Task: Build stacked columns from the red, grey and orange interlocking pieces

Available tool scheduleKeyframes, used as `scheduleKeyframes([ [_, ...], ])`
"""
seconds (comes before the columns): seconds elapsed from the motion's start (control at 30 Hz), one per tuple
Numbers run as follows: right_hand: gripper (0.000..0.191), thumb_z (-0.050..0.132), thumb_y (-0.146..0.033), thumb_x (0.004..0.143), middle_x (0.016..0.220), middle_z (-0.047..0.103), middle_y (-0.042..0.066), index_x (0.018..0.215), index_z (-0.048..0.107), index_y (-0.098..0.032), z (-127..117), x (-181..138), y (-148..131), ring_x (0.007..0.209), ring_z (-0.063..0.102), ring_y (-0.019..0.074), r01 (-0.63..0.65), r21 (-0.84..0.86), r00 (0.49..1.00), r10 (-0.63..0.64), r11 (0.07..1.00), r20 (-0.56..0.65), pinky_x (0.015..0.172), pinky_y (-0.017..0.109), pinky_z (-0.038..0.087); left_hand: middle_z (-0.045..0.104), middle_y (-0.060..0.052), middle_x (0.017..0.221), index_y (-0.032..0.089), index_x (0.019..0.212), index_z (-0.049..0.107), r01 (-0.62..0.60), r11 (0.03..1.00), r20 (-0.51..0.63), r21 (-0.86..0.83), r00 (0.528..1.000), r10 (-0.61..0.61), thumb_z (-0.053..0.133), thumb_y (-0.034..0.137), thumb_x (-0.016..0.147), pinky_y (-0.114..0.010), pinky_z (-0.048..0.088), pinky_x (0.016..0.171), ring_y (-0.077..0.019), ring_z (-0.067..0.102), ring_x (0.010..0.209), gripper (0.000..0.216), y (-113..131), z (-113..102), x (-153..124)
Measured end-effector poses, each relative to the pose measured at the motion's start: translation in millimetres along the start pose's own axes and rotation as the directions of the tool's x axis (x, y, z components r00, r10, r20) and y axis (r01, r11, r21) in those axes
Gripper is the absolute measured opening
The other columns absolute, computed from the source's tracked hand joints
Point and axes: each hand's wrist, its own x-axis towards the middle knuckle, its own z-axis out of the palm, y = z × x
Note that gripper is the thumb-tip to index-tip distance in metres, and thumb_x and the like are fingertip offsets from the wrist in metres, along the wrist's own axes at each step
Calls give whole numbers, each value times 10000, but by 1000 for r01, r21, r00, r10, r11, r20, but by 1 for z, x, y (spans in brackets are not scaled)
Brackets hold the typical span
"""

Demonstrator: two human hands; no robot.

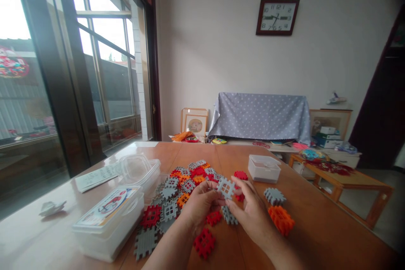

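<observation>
Both forearms (171, 242) angle inward over the brown wooden worktop (319, 228). The left hand (202, 203) and right hand (249, 204), bent toward each other, pinch a grey, square, notched plastic tile (225, 187) above scattered red, grey and orange plastic pieces (169, 209).

Grey piece (225, 187): edges partly covered by fingers of left hand (201, 201) and right hand (249, 203). Forearms (174, 240) cut off by bottom of picture, table's (311, 206) near edge too. Pile of pieces (171, 193) mid-table: lower ones hidden, count unclear. Label (109, 206), left side: small print blurred. Sheet (95, 178), far left: characters too small to read. Polka-dot cloth (262, 114) hides what it drapes.
</observation>
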Motion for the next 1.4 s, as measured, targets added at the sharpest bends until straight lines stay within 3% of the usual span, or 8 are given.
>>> scheduleKeyframes([
  [0.23, 539, 654, -305, 836, 1335, 605, 89, 1368, 567, -280, -8, 4, 4, 1254, 572, 280, 39, -140, 998, -32, 989, 51, 1077, 427, 475, 713, -26, 836, 202, 938, 523, 20, 998, 37, 62, 999, -23, 779, 301, 688, -236, 475, 634, -171, 714, 715, 372, 0, 3, -5],
  [0.37, 562, 646, -277, 808, 1324, 638, 93, 1365, 580, -246, -14, 3, 18, 1234, 596, 281, -30, -177, 988, 57, 984, 147, 1068, 438, 472, 675, -12, 796, 197, 919, 537, -2, 963, -16, 271, 1000, 7, 636, 255, 767, -251, 452, 630, -157, 662, 696, 190, -2, 1, -3],
  [0.43, 585, 650, -268, 792, 1309, 652, 103, 1372, 579, -235, -16, 1, 26, 1220, 610, 288, -79, -183, 973, 116, 980, 201, 1061, 453, 472, 626, 7, 721, 194, 858, 550, -73, 855, -37, 514, 993, 108, 574, 212, 771, -247, 397, 599, -143, 599, 655, 92, -2, -1, -3],
  [0.53, 570, 656, -251, 781, 1304, 662, 103, 1348, 600, -242, -18, -2, 34, 1229, 612, 288, -116, -163, 950, 157, 980, 271, 1072, 463, 457, 615, 3, 722, 194, 813, 578, -165, 531, 53, 831, 974, 220, 571, 179, 731, -259, 332, 593, -151, 548, 678, 84, -3, -6, -5],
  [0.63, 565, 669, -237, 772, 1327, 659, 97, 1334, 612, -253, -19, -3, 38, 1261, 595, 285, -126, -132, 939, 161, 983, 305, 1095, 463, 435, 681, -30, 872, 203, 900, 616, -243, 334, 183, 911, 962, 201, 620, 216, 700, -276, 356, 640, -189, 578, 776, 200, -5, -10, -7],
  [0.83, 598, 658, -221, 762, 1345, 643, 122, 1356, 583, -223, -20, -5, 41, 1249, 602, 275, -219, -74, 910, 232, 973, 343, 1069, 440, 451, 701, -82, 1081, 234, 1115, 624, -276, 148, 253, 950, 955, 158, 651, 215, 649, -321, 435, 798, -284, 598, 1015, 468, -16, -14, -5],
  [1.13, 293, 551, -199, 835, 822, 691, 17, 1122, 614, -200, -14, -2, 43, 748, 649, 186, -256, -125, 897, 283, 959, 340, 650, 273, 449, 693, -41, 1015, 253, 1177, 577, -283, 81, 262, 956, 943, 204, 637, 191, 646, -306, 434, 807, -270, 584, 1015, 538, -31, -12, 5],
  [1.4, 335, 560, -136, 794, 873, 692, 11, 1120, 598, -208, -5, -4, 48, 737, 637, 154, -267, -91, 894, 282, 959, 348, 627, 238, 409, 674, -62, 1046, 260, 1156, 594, -263, 91, 243, 960, 951, 190, 638, 191, 665, -319, 429, 825, -280, 578, 1033, 497, -33, -6, 5],
])
